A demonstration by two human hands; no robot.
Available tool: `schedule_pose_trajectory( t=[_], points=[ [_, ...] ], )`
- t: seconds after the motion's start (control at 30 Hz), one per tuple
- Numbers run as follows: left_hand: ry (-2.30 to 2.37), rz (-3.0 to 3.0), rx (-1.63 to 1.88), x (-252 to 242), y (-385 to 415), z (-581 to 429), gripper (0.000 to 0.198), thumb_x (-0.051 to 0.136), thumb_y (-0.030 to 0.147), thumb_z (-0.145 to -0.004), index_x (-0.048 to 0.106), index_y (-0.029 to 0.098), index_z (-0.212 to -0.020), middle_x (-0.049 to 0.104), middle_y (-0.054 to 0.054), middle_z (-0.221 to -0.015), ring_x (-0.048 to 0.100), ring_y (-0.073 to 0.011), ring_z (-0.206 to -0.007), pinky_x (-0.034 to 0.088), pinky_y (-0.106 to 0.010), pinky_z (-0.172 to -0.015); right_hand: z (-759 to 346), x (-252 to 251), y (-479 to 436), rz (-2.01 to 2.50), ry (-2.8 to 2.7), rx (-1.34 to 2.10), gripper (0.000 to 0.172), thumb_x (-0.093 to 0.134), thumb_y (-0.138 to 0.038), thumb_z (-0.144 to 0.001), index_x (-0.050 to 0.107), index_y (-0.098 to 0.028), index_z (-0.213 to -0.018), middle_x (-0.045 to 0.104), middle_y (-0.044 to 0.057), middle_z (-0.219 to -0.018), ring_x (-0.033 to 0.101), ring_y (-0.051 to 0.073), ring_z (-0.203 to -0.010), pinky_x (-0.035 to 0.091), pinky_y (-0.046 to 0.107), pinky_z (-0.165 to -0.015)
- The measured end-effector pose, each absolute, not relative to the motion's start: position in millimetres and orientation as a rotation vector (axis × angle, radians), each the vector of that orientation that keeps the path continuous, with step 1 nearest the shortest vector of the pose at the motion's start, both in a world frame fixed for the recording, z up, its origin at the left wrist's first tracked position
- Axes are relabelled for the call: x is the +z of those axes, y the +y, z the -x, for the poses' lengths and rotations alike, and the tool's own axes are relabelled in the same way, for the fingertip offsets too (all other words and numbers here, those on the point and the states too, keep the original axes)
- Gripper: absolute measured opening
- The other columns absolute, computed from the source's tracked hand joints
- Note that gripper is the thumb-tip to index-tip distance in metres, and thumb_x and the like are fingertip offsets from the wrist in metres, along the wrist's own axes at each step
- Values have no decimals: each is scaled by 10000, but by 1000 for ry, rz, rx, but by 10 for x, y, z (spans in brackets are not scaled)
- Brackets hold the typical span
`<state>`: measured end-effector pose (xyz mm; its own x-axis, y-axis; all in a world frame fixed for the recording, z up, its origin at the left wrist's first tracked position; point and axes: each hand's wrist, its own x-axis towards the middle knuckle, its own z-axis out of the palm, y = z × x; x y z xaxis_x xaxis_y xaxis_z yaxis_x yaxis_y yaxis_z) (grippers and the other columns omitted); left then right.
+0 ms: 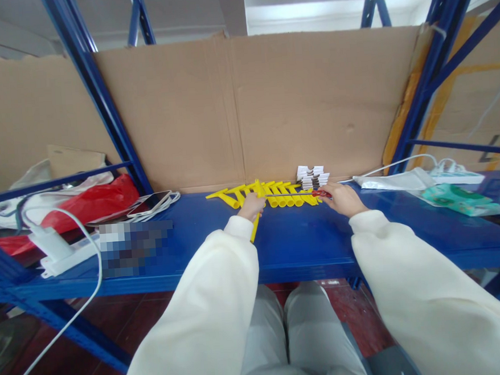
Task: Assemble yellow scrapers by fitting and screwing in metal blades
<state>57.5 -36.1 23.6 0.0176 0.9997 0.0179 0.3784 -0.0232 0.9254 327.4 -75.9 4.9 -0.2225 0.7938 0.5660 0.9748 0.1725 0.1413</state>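
Note:
My left hand [252,205] is closed around a yellow plastic piece [255,229], a branched, tube-like part whose narrow leg points down toward me. In my right hand [345,198] is a screwdriver [322,194] with a red and dark handle. Its thin shaft lies level and points left, the tip reaching close to the yellow piece; whether it touches cannot be made out. Behind my hands, several more yellow branched pieces [286,201] lie in a row on the blue shelf. Beyond the screwdriver handle sits a stack of small white pieces with dark parts [311,177].
A cardboard sheet [312,103] stands along the back of the blue shelf [299,241]. On the left lie a red bag [97,201], a phone [150,203] and a white power strip with cable [68,256]. A green packet [460,199] and white pouch [397,180] lie right.

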Motion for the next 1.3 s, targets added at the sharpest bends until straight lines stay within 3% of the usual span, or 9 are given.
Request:
schedule_pose_trajectory(
  t=[0.13,0.37,0.7,0.93,1.3],
  points=[
    [1501,-1515,989,246,-367,-580,127,528,92,-882,624,109,-964,454,56,-543,430,-84,-433,367,-206,-476,-3281,36,-742,1647,-2104,-658,252,514,-264,-916,653,-178,-1108,724,156,-1109,655,277,-1010,462,345,-769],
    [1520,-1519,988,274,-406,-594,155,509,67,-883,628,89,-979,449,61,-547,423,-76,-428,337,-196,-454,-3277,34,-755,1750,-2047,-651,210,577,-243,-861,590,-200,-1066,740,109,-962,677,254,-824,412,301,-633],
    [1503,-1494,997,269,-405,-593,151,535,67,-877,629,99,-991,438,64,-544,434,-85,-439,352,-209,-479,-3256,56,-764,1688,-2100,-677,197,505,-260,-913,637,-179,-1036,742,150,-1023,674,265,-902,444,332,-715],
    [1482,-1489,1012,252,-384,-589,141,587,88,-856,634,114,-987,457,64,-546,440,-83,-438,373,-210,-489,-3250,44,-762,1761,-2051,-682,184,546,-298,-896,615,-210,-1042,751,96,-919,680,249,-792,407,305,-636],
    [1485,-1496,998,244,-369,-594,89,572,49,-839,586,137,-836,420,70,-526,434,-85,-439,348,-207,-483,-3217,66,-797,1745,-2094,-638,195,521,-319,-926,655,-198,-1001,745,126,-1034,687,254,-882,443,313,-686]
  ],
)
